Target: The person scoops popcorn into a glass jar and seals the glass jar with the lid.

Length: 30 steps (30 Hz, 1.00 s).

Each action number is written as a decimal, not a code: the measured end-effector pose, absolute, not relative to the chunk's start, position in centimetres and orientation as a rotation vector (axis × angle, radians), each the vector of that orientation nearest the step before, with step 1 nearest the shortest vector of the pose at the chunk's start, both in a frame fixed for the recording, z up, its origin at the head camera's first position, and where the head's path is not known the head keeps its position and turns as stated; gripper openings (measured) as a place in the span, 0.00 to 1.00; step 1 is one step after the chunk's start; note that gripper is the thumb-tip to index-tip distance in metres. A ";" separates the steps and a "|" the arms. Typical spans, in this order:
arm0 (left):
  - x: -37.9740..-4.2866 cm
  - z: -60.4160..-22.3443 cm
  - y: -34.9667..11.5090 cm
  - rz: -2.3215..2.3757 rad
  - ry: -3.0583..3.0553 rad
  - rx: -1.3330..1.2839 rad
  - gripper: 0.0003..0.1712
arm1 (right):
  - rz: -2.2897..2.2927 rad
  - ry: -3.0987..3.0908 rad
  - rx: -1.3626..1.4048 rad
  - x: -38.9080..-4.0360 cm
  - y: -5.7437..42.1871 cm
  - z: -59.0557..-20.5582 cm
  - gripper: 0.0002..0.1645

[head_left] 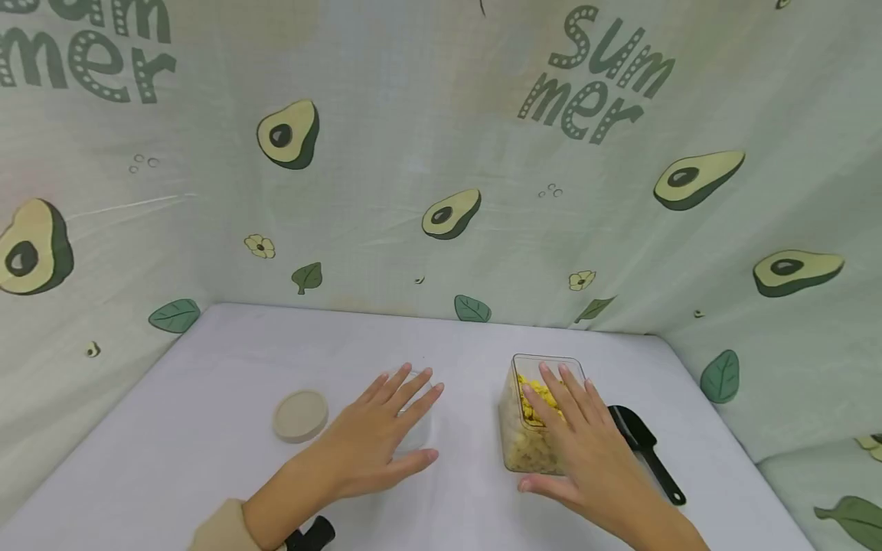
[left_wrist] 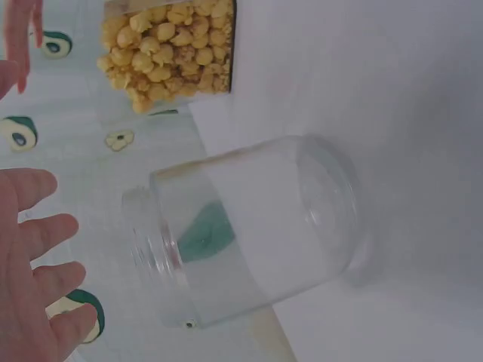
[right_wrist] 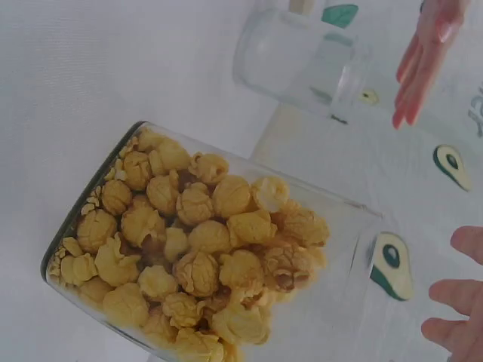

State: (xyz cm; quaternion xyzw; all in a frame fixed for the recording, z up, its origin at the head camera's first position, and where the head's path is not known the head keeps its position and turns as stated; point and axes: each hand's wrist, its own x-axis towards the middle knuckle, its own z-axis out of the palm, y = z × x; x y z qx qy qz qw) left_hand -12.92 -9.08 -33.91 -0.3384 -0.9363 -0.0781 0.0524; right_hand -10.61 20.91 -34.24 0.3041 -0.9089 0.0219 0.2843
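Glass jar [left_wrist: 264, 234] stands upright — left hand [head_left: 380, 441] above.

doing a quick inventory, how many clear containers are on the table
2: the clear jar by the left hand, and the popcorn box by the right hand. Something small could be hidden behind the hands.

My tabletop [head_left: 468, 398] is plain white. Got a round cream lid [head_left: 300, 416] lying flat on my left, and a clear glass jar [left_wrist: 264, 234] standing upright near it. Over on my right there's a see-through popcorn container [head_left: 511, 436], also upright, with a black scoop [head_left: 639, 435] lying near it.
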 end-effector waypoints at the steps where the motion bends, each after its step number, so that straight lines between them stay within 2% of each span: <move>1: -12.9 -33.9 -8.9 -0.238 -2.847 -1.036 0.41 | 0.057 -2.438 0.800 -10.4 21.1 -34.2 0.56; 16: -13.1 -34.6 -6.0 -0.356 -2.745 -1.169 0.42 | 0.259 -2.481 0.657 -8.7 24.6 -35.1 0.51; 23: -13.1 -35.5 -4.8 -0.703 -2.728 -1.184 0.44 | 0.426 -2.549 0.465 -8.2 26.4 -36.0 0.50; 30: -13.5 -36.7 -3.5 -1.076 -2.742 -1.162 0.47 | 0.560 -2.555 0.301 -8.3 28.0 -37.0 0.44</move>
